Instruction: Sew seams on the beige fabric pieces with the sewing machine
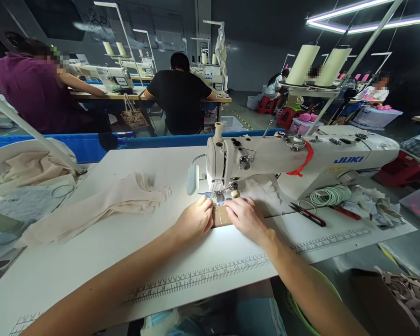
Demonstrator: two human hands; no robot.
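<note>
My left hand (196,215) is closed in a pinch just left of the needle area of a white sewing machine (252,156); what its fingertips hold is too small to make out. On the other side of the presser foot, my right hand (248,218) has its fingers bent and pressed together at the machine bed, their tips partly hidden. A tan plate (221,216) with bits of white thread on it shows between the two hands. Beige cloth pieces (126,198) lie in a loose stack to the left of my left hand. Some pale fabric (262,192) rests behind my right hand.
Thread snips (308,214), a coil of pale green cord (331,195) and fabric scraps (378,205) lie at the right. Two thread cones (303,64) stand above the machine. A ruler strip (203,276) runs along the table's front. Two people sit at machines ahead.
</note>
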